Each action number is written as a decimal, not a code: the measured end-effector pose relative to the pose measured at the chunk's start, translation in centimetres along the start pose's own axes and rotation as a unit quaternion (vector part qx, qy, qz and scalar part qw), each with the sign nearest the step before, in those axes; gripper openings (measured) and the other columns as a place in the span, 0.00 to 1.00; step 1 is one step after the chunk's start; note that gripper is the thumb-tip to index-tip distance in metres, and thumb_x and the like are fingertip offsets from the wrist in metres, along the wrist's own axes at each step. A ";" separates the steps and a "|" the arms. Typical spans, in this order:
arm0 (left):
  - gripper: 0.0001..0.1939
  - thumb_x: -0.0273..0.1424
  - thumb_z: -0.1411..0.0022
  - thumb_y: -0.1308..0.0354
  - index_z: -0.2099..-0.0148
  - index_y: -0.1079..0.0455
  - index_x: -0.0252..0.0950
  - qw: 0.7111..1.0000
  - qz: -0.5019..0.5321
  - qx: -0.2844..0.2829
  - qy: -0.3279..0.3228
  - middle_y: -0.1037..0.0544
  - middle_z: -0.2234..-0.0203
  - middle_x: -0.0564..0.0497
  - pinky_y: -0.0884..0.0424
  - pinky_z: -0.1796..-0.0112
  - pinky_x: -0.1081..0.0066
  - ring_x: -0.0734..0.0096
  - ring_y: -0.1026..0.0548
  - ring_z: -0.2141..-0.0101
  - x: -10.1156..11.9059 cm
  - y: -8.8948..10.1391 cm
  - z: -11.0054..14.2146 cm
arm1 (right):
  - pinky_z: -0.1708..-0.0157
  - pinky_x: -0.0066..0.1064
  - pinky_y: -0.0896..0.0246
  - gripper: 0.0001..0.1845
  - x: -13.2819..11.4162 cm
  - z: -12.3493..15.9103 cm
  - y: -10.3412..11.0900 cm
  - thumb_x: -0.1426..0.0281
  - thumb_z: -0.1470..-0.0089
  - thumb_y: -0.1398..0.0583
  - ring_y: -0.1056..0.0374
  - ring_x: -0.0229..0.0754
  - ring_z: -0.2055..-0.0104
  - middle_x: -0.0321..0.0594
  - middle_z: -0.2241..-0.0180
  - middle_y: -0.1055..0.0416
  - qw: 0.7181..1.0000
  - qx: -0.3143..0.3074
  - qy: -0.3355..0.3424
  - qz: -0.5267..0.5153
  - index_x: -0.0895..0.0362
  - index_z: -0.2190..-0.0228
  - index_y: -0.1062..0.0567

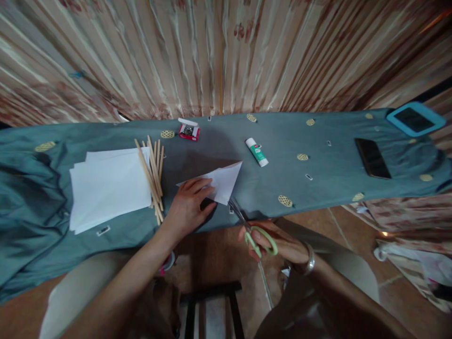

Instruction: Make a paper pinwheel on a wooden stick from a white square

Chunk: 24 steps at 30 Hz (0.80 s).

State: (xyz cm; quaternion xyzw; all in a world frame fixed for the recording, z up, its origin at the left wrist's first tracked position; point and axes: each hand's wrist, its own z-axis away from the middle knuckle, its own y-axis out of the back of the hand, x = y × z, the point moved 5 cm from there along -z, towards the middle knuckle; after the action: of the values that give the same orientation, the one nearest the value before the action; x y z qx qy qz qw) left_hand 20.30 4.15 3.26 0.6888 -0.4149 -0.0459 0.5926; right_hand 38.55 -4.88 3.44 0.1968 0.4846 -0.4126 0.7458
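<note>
A folded sheet of white paper (pixel 226 181) lies on the cloth-covered table, coming to a point at its far right corner. My left hand (pixel 189 202) rests over its left part, fingers bent and holding it against the cloth. In my right hand (pixel 266 238) is a pair of scissors (pixel 270 242) with light green handles, thumb and fingers in the loops. The blade tips are at the paper's lower corner; whether they touch it I cannot tell. Beyond the paper lies a glue stick (pixel 257 152) with a green label.
A stack of white sheets (pixel 109 188) lies at left, with several wooden sticks (pixel 155 174) across its right edge. A small open red box (pixel 189 131) sits at the back. On the right are a phone (pixel 372 158) and a blue-framed tablet (pixel 415 118). Curtains (pixel 212 56) hang behind.
</note>
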 end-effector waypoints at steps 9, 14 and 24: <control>0.14 0.33 0.40 0.40 0.52 0.27 0.35 1.000 -0.006 -0.013 -0.003 0.25 0.49 0.42 0.33 0.48 0.52 0.52 0.30 0.47 0.1 -0.2 -0.1 | 0.77 0.27 0.50 0.32 0.6 0.1 0.4 0.42 0.47 0.47 0.41 0.32 0.80 0.34 0.81 0.34 0.999 0.028 -0.024 -0.018 0.60 0.66 0.29; 0.14 0.34 0.39 0.41 0.51 0.28 0.37 0.999 -0.027 -0.025 -0.018 0.27 0.47 0.42 0.35 0.47 0.51 0.51 0.32 0.46 0.7 -0.3 -0.1 | 0.77 0.27 0.48 0.32 0.2 -0.8 -0.1 0.42 0.48 0.45 0.39 0.33 0.79 0.34 0.80 0.34 0.999 0.032 -0.026 -0.019 0.60 0.67 0.29; 0.08 0.29 0.36 0.45 0.59 0.25 0.37 1.000 -0.018 0.005 -0.025 0.22 0.55 0.46 0.33 0.51 0.56 0.58 0.28 0.52 1.3 -0.6 -0.1 | 0.78 0.26 0.50 0.32 0.2 -1.1 -0.2 0.43 0.47 0.45 0.40 0.31 0.80 0.34 0.81 0.33 0.999 0.038 -0.001 -0.032 0.62 0.64 0.26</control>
State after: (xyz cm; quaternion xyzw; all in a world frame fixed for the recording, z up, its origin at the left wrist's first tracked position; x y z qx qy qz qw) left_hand 21.56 3.41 3.35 0.6975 -0.4178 -0.0715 0.5778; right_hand 37.81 -4.38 2.78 0.2089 0.4735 -0.4547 0.7248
